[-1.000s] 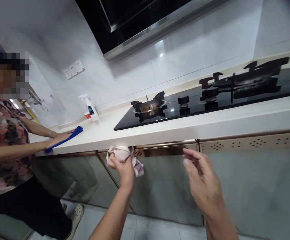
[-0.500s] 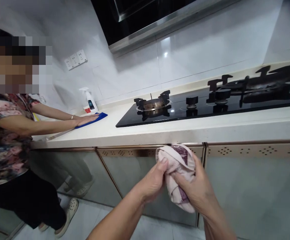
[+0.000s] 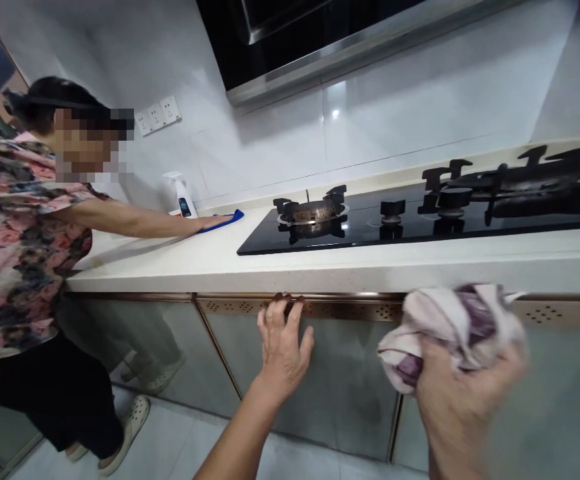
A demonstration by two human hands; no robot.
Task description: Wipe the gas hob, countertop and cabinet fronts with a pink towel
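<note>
In my right hand (image 3: pixel 463 393) is a bunched cloth (image 3: pixel 450 327), whitish pink with purple patches, held in front of the counter's edge. The fingers wrap round it and are partly smeared by motion. My left hand (image 3: pixel 285 343) holds nothing; its fingers are spread apart, with the tips up by the top rail of a cabinet door (image 3: pixel 350 373). Above both hands runs the white countertop (image 3: pixel 330 267), with a black glass gas stove (image 3: pixel 360 230) set into it.
At the left, another person (image 3: pixel 25 253) leans over the counter, one hand on a blue cloth (image 3: pixel 227 220). Behind that arm stands a white spray bottle (image 3: pixel 183 197). A dark range hood (image 3: pixel 320 40) hangs over the stove. Wall sockets (image 3: pixel 157 117) are at the upper left.
My left hand has let go of the cloth and opened. My right hand has carried the cloth to the right. The other person has leaned forward, sliding the blue cloth towards the stove.
</note>
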